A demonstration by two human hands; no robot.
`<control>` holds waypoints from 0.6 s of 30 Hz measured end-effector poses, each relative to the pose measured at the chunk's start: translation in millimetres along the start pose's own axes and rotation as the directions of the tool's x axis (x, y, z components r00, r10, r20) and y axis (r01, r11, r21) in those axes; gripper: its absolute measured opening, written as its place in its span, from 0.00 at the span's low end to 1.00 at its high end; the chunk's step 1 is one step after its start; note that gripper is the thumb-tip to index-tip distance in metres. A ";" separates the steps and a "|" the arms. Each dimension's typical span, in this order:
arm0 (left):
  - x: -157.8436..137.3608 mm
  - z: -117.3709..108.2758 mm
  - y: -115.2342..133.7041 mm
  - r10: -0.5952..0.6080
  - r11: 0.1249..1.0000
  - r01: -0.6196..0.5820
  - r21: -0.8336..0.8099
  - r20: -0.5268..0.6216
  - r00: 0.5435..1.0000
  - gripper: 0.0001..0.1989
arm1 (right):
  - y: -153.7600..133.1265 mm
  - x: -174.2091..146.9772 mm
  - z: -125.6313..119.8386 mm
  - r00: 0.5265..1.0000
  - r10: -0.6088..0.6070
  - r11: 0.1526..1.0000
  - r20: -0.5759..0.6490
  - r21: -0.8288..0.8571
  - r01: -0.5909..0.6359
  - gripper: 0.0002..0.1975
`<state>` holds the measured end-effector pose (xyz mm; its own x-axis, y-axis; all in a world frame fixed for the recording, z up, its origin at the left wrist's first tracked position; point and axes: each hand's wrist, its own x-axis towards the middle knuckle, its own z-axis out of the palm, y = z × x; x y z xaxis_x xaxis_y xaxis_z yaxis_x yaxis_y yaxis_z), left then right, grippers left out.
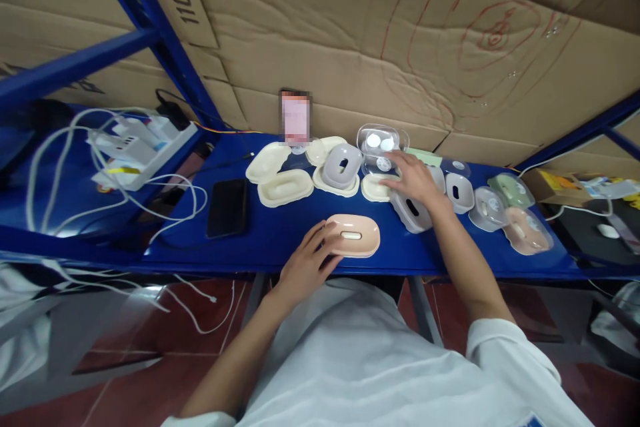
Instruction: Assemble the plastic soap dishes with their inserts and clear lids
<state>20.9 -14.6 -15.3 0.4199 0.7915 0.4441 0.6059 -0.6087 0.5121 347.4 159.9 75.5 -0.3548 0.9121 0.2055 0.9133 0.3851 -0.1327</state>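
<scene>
My left hand [307, 267] is on the left end of a peach soap dish [367, 233] near the table's front edge. Its fingers lie on the top and rim, with the thumb at the near side. A cream colour shows through the dish's middle slot. My right hand [413, 177] reaches over the row behind, fingers apart, holding nothing that I can see. Under its fingertips are a cream tray [373, 190] and clear lids [377, 137]. A grey slotted dish [413, 217] lies beneath the wrist, partly hidden.
Cream trays [285, 189] and a grey insert [343, 167] lie to the left, near a black phone [227, 208]. Lidded grey [487, 208], green [515, 190] and peach boxes [527, 230] sit right. Cables surround a power strip [145, 153]; cardboard [320, 33] stands behind.
</scene>
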 end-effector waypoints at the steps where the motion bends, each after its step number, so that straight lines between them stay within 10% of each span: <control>1: -0.2 -0.6 0.7 -0.028 0.999 0.028 -0.015 -0.001 1.000 0.22 | -7.4 -12.6 -2.7 0.997 -0.044 0.999 -0.058 0.012 0.045 0.38; 9: -1.6 3.1 -6.4 -0.189 0.961 0.179 -0.212 -0.032 0.981 0.44 | -101.4 -115.8 19.2 0.961 -0.276 0.948 0.033 0.176 0.266 0.35; 18: -1.2 -0.4 -12.9 -0.167 0.967 0.163 -0.196 -0.003 0.986 0.38 | -120.2 -115.5 37.5 0.903 -0.429 0.900 0.004 0.081 0.427 0.35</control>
<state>12.4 -7.7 -22.2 0.3105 0.8820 0.3544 0.5219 -0.4698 0.7120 271.1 13.5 31.3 -0.7130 0.6592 0.2389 0.6546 0.7479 -0.1102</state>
